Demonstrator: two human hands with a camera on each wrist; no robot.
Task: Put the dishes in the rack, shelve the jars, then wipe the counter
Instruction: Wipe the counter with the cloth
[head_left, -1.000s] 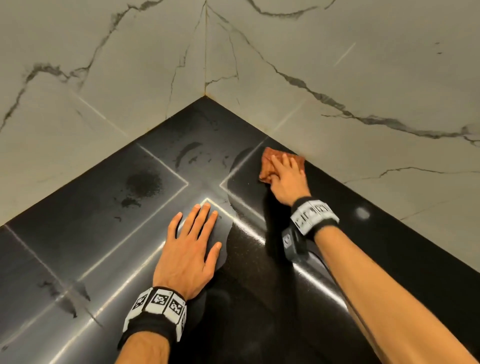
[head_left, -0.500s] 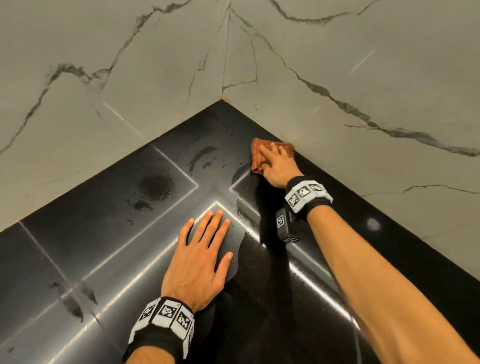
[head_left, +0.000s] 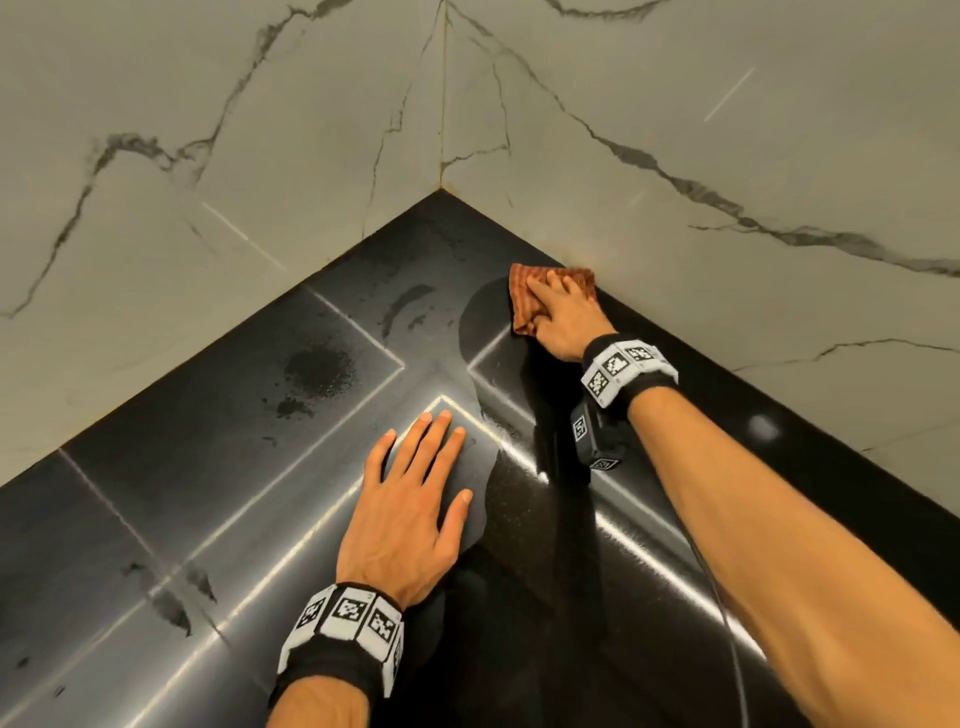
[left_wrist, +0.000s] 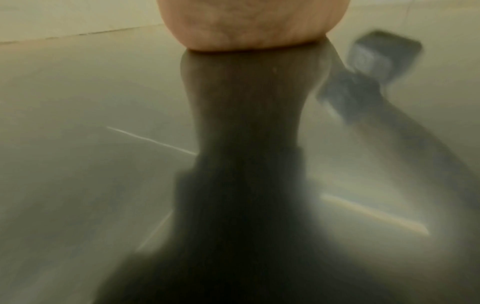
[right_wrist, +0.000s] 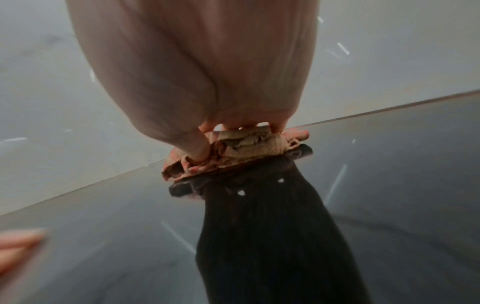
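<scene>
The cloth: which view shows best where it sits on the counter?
The head view: the cloth lies under the right hand on the black counter, against the right-hand wall near the corner. The right wrist view shows only its bunched near edge close up; the left wrist view shows none of it.

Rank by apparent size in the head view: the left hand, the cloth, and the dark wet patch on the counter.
1. left hand, though it is nearest the camera.
2. cloth and wet patch: look alike; the right hand hides part of the cloth.
</scene>
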